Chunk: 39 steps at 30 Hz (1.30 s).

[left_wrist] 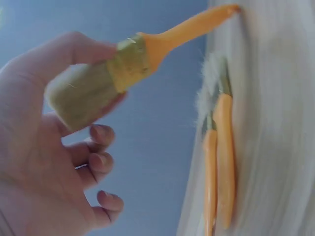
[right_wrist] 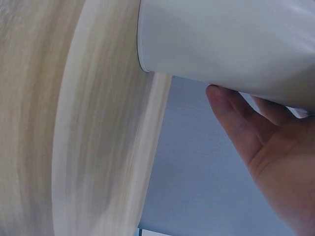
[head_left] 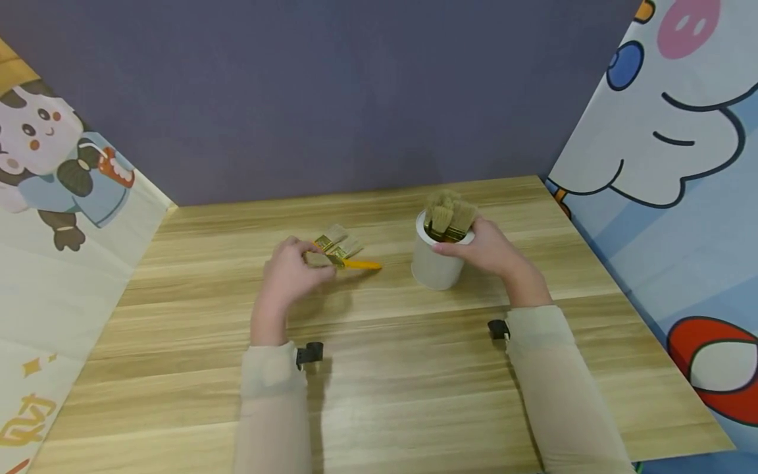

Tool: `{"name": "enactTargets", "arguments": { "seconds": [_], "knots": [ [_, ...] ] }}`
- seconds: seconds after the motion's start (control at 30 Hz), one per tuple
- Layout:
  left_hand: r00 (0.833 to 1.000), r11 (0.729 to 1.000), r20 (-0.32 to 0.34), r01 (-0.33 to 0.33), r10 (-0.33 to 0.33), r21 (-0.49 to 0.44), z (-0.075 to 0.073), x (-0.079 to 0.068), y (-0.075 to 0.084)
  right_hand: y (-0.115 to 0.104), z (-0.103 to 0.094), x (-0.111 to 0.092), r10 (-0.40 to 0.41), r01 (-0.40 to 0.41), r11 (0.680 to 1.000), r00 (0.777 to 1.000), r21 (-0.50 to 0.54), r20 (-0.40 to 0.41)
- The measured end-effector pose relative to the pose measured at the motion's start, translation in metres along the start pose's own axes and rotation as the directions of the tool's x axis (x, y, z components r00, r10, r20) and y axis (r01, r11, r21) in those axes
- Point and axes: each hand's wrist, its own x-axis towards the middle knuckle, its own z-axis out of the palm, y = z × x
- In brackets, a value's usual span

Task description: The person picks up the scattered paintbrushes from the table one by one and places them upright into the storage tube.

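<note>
My left hand [head_left: 290, 273] pinches a paintbrush [left_wrist: 130, 64] at its metal ferrule between thumb and finger, bristles toward the palm. The orange handle points right, its tip close to or touching the table. Two more paintbrushes [left_wrist: 225, 157] with orange handles lie side by side on the table just beyond that hand. A white can [head_left: 435, 266] stands upright to the right. Several paintbrushes [head_left: 447, 216] fill it, bristles up, their handles hidden inside. My right hand [head_left: 494, 250] holds the can near its rim, thumb on the near side and fingers around the right side.
The wood-grain table [head_left: 379, 382] extends to a dark grey-blue panel [head_left: 355, 99] at the back. Cartoon-printed panels stand at left [head_left: 71, 276] and right [head_left: 669, 217]. A small black wrist mount sits at each cuff.
</note>
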Motion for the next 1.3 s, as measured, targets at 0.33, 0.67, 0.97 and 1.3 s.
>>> {"name": "enactTargets", "arguments": {
  "seconds": [0.33,0.67,0.97,1.3],
  "knots": [
    [0.976,0.83,-0.218,-0.101,-0.025,-0.549,-0.005,-0.004,0.018,0.004,-0.001,-0.001,0.013,-0.013,1.0,1.0,0.009,-0.001],
    [0.908,0.612,-0.415,-0.363,0.063,-0.703,-0.013,0.003,0.089,0.005,-0.002,-0.002,0.011,-0.011,1.0,1.0,0.017,-0.006],
    [0.861,0.689,-0.447,-0.478,0.245,-0.544,0.003,0.014,0.139,0.005,-0.001,0.0,-0.02,0.02,0.999,1.0,0.032,0.0],
    [0.819,0.711,-0.471,-0.543,0.329,-0.448,0.024,0.031,0.162,0.001,-0.002,0.0,-0.009,0.008,0.999,1.0,0.038,0.017]
  ]
}}
